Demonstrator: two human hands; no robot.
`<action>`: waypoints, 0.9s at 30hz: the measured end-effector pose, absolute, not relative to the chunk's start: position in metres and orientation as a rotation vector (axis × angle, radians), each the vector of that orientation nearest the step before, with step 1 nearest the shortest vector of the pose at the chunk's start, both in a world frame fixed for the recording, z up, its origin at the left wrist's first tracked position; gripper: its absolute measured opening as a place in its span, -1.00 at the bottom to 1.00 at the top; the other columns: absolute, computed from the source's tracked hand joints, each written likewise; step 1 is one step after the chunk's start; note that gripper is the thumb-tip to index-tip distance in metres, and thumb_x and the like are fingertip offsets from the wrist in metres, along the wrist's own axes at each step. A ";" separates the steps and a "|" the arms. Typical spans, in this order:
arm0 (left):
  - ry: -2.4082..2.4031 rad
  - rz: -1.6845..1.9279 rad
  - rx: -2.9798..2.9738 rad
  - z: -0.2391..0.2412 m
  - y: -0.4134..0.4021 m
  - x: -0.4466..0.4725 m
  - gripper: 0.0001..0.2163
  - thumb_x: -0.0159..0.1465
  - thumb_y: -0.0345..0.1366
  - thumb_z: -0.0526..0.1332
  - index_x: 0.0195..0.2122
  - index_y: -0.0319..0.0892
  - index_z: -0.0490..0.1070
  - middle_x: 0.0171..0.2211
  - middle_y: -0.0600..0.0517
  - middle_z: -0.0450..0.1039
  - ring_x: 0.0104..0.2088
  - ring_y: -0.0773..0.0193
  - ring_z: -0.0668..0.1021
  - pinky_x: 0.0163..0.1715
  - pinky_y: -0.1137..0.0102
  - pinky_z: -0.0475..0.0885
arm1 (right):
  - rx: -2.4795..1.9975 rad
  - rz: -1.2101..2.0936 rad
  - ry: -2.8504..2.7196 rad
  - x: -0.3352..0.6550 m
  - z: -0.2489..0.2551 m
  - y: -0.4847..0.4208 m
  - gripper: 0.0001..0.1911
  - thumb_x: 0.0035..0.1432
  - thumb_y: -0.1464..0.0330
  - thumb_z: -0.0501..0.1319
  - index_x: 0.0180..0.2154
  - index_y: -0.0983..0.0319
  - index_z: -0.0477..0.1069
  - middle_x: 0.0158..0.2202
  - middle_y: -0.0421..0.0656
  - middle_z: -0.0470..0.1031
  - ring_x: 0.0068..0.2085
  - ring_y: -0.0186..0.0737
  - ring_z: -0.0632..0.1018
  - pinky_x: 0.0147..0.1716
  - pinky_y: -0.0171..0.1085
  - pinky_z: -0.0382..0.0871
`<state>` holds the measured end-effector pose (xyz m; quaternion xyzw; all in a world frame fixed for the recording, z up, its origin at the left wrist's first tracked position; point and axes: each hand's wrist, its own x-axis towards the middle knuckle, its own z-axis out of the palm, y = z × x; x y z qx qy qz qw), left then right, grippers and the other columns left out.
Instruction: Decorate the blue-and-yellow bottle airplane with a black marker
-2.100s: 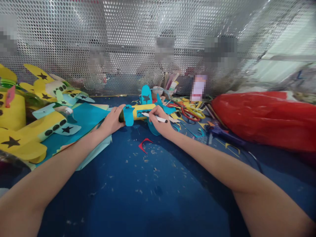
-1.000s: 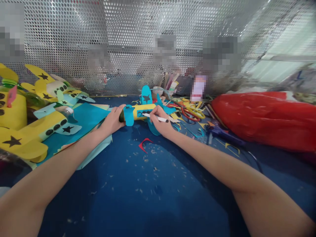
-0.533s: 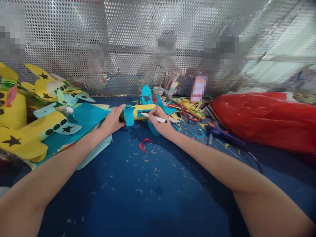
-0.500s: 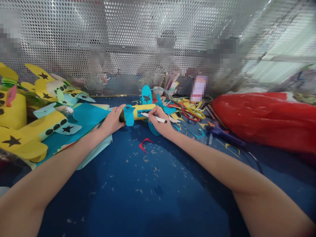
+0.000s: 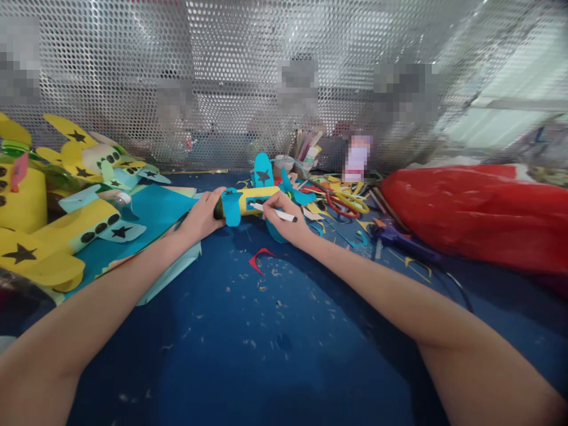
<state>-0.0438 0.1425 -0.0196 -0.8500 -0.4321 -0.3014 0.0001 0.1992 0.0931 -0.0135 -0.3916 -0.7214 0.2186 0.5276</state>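
Note:
A toy plane (image 5: 248, 198) made from a bottle wrapped in yellow and blue paper lies on its side on the blue table. It has blue paper wings, one marked with a black star. My left hand (image 5: 205, 214) is closed round its left end. My right hand (image 5: 287, 219) pinches a white marker (image 5: 280, 213) with a black end. The marker's tip rests at the blue strip on the plane's side, where dark window-like marks show. Part of the plane's right end is hidden behind my right hand.
Finished-looking paper planes (image 5: 89, 228) stand at left beside blue paper sheets (image 5: 160, 207). Paper scraps, scissors (image 5: 341, 204) and a purple glue gun (image 5: 399, 238) lie at right, near a red bag (image 5: 470, 216). A red scrap (image 5: 261, 260) lies in front. Perforated metal mesh (image 5: 231, 89) rises behind.
My right hand and the marker have shifted slightly left along the blue strip, and the dark marking there looks larger. My left hand keeps its hold on the plane.

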 end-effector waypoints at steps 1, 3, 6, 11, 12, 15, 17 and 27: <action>-1.359 -0.950 -2.672 -0.019 0.142 -0.044 -0.26 0.08 -0.36 0.41 0.27 -0.14 0.14 0.16 -0.18 0.39 0.09 -0.09 0.48 0.10 0.04 0.40 | -0.939 0.521 -1.722 0.199 -0.013 0.093 -0.86 0.22 0.34 0.18 -0.38 0.15 0.24 -0.51 -0.27 0.46 -0.47 -0.30 0.45 -0.40 -0.24 0.27; -1.360 -0.959 -2.679 -0.018 0.141 -0.043 -0.26 0.07 -0.37 0.41 0.26 -0.12 0.14 0.17 -0.17 0.38 0.10 -0.08 0.48 0.09 0.05 0.41 | -0.940 0.516 -1.714 0.199 -0.013 0.093 -0.86 0.22 0.34 0.18 -0.37 0.15 0.24 -0.51 -0.28 0.45 -0.47 -0.31 0.44 -0.40 -0.24 0.27; -1.355 -0.965 -2.685 -0.017 0.141 -0.043 -0.27 0.07 -0.37 0.41 0.25 -0.10 0.15 0.17 -0.16 0.39 0.09 -0.07 0.48 0.09 0.05 0.42 | -0.926 0.501 -1.698 0.200 -0.014 0.094 -0.86 0.23 0.33 0.17 -0.37 0.15 0.22 -0.53 -0.29 0.42 -0.48 -0.32 0.43 -0.39 -0.24 0.28; -1.373 -0.954 -2.675 -0.018 0.141 -0.043 -0.27 0.07 -0.37 0.41 0.26 -0.13 0.15 0.14 -0.17 0.40 0.09 -0.09 0.48 0.07 0.05 0.42 | -0.909 0.497 -1.706 0.200 -0.015 0.096 -0.82 0.24 0.29 0.19 -0.37 0.14 0.20 -0.53 -0.31 0.40 -0.49 -0.33 0.40 -0.41 -0.25 0.26; -1.374 -0.954 -2.676 -0.018 0.142 -0.043 -0.27 0.07 -0.37 0.41 0.26 -0.12 0.16 0.13 -0.16 0.41 0.08 -0.09 0.48 0.07 0.05 0.42 | -0.909 0.500 -1.708 0.200 -0.015 0.096 -0.82 0.24 0.29 0.19 -0.36 0.14 0.21 -0.53 -0.31 0.40 -0.49 -0.33 0.40 -0.41 -0.25 0.26; -1.373 -0.964 -2.678 -0.019 0.142 -0.043 -0.27 0.07 -0.35 0.42 0.26 -0.10 0.16 0.11 -0.15 0.41 0.08 -0.08 0.49 0.07 0.05 0.43 | -0.924 0.503 -1.718 0.200 -0.015 0.094 -0.83 0.24 0.30 0.20 -0.36 0.14 0.22 -0.52 -0.30 0.42 -0.48 -0.33 0.41 -0.41 -0.25 0.26; -1.375 -0.968 -2.674 -0.019 0.142 -0.043 -0.26 0.07 -0.35 0.42 0.26 -0.10 0.16 0.11 -0.15 0.41 0.08 -0.07 0.48 0.08 0.05 0.42 | -0.941 0.505 -1.727 0.200 -0.014 0.093 -0.84 0.23 0.31 0.20 -0.37 0.14 0.23 -0.52 -0.29 0.43 -0.48 -0.32 0.42 -0.40 -0.24 0.26; -1.391 -0.945 -2.681 -0.021 0.144 -0.044 -0.28 0.09 -0.34 0.39 0.27 -0.14 0.14 0.13 -0.17 0.39 0.10 -0.10 0.47 0.09 0.06 0.41 | -0.954 0.527 -1.728 0.199 -0.012 0.091 -0.86 0.23 0.32 0.17 -0.37 0.14 0.24 -0.51 -0.27 0.45 -0.47 -0.29 0.45 -0.40 -0.22 0.27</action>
